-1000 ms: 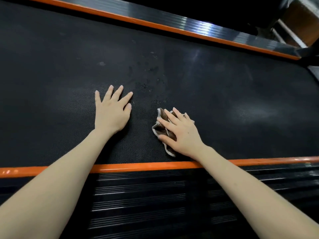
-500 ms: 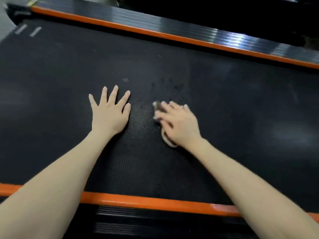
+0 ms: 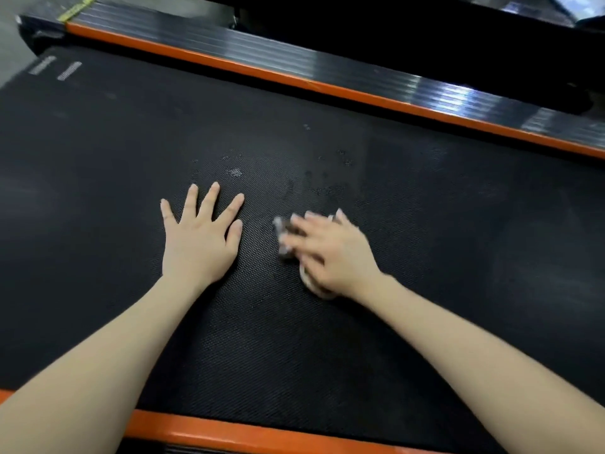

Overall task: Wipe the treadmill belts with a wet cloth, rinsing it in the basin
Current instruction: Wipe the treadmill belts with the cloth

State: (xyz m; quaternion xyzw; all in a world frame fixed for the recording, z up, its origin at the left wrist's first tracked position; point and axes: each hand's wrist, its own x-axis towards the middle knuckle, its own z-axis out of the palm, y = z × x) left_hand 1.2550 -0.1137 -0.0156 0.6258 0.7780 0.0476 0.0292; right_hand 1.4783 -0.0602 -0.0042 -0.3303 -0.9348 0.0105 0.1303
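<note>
The black textured treadmill belt (image 3: 425,244) fills most of the view. My left hand (image 3: 199,237) lies flat on it with fingers spread, holding nothing. To its right, my right hand (image 3: 330,253) presses a small brown cloth with a pale edge (image 3: 284,235) onto the belt; the fingers lie nearly straight over the cloth and are motion-blurred. Most of the cloth is hidden under the hand, with a bit showing at the fingertips and below the palm. Wet specks and a pale spot (image 3: 235,172) mark the belt beyond the hands.
An orange strip (image 3: 294,80) and a ribbed black side rail (image 3: 327,57) run along the far side of the belt. Another orange strip (image 3: 262,434) borders the near edge. Grey floor (image 3: 13,34) shows at the top left. No basin is in view.
The view has shifted left along the belt and closer in. My right hand has slid the cloth over the belt and is now blurred. My left hand stays flat in the same spot.
</note>
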